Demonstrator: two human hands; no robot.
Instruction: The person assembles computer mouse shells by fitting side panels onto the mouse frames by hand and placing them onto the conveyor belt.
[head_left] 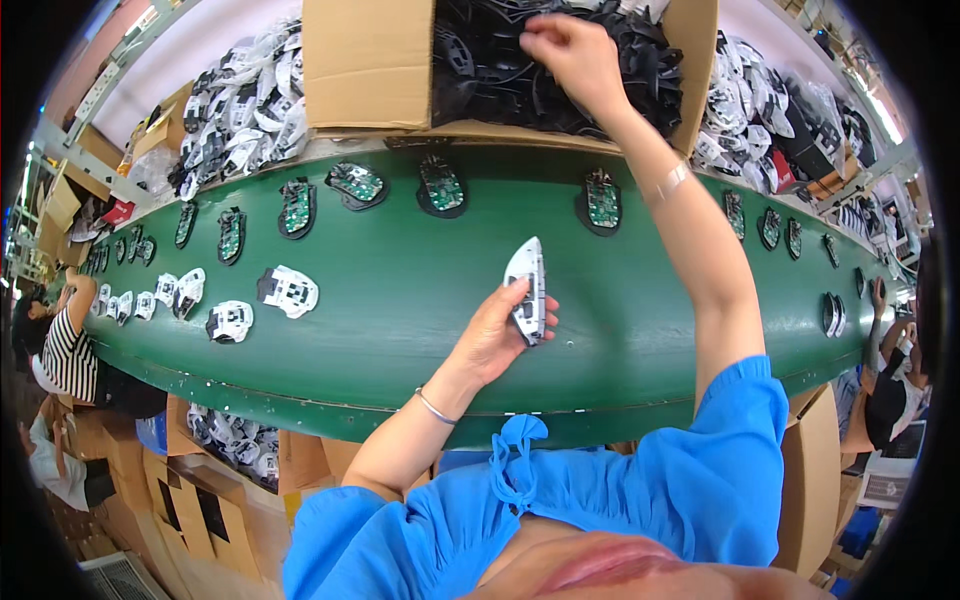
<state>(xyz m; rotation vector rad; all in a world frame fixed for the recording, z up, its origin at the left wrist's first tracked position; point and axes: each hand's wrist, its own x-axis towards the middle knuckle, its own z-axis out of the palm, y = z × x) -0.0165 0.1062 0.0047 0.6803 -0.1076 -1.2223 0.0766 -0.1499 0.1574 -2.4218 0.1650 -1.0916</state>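
My left hand (490, 338) is closed around a white computer mouse shell (526, 270) with a dark side strip, held on edge above the belt. My right arm stretches far forward, and my right hand (580, 62) is over a cardboard box (368, 65) full of thin black plastic parts (500, 95). The fingers of that hand are pinched together near the parts; what is between them, if anything, I cannot make out. Between my hands and farther off, black mouse bases with green circuit boards (603, 205) lie on the green conveyor belt (430, 350).
More circuit-board bases (297, 208) stretch in a row to both sides. White shells (290, 291) lie on the belt at left. Heaps of bagged white shells (245, 110) flank the box. Open cartons (205, 510) stand below the near edge. Co-workers (75, 340) sit at both ends.
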